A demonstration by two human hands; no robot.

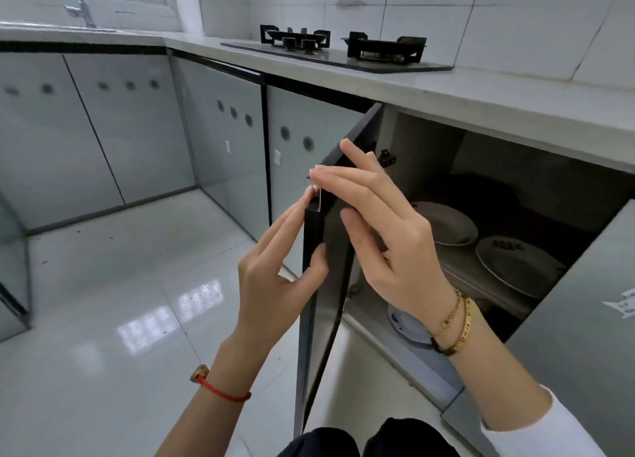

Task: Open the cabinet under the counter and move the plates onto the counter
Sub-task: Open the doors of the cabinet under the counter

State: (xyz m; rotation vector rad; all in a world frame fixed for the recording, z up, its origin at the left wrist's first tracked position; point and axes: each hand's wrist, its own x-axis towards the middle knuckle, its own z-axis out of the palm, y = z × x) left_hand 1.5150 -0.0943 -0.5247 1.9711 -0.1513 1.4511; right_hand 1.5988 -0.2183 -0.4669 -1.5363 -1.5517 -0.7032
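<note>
I see one cabinet door [323, 284] under the counter [446, 92] swung out towards me, edge-on, and both hands are on its free edge. My left hand [275, 281] has its thumb on the near face of the dark edge strip and its fingers running up the far side, so it pinches the door's edge. My right hand [381, 236] lies flat against the door's inner face near the top corner, fingers spread and pressed to the panel, not curled around anything.

Inside the open cabinet I count three plates. Two white plates sit side by side on the upper shelf: one plate [446, 222] further back and a second plate [519, 264] nearer the front, with dark marks on its rim; I cannot tell whether they touch. A third plate [409, 326], white with blue marks, lies lower down on the cabinet floor, partly hidden behind my right wrist. Something dark and rounded sits behind the upper two, too dim to name.

On the counter there is one gas hob [336, 54] with two burners. One faucet [80, 6] stands at the far left by the window. My right wrist carries two gold bracelets [457, 322]; my left carries one red cord [220, 386]. The other cabinet doors along the run are shut.
</note>
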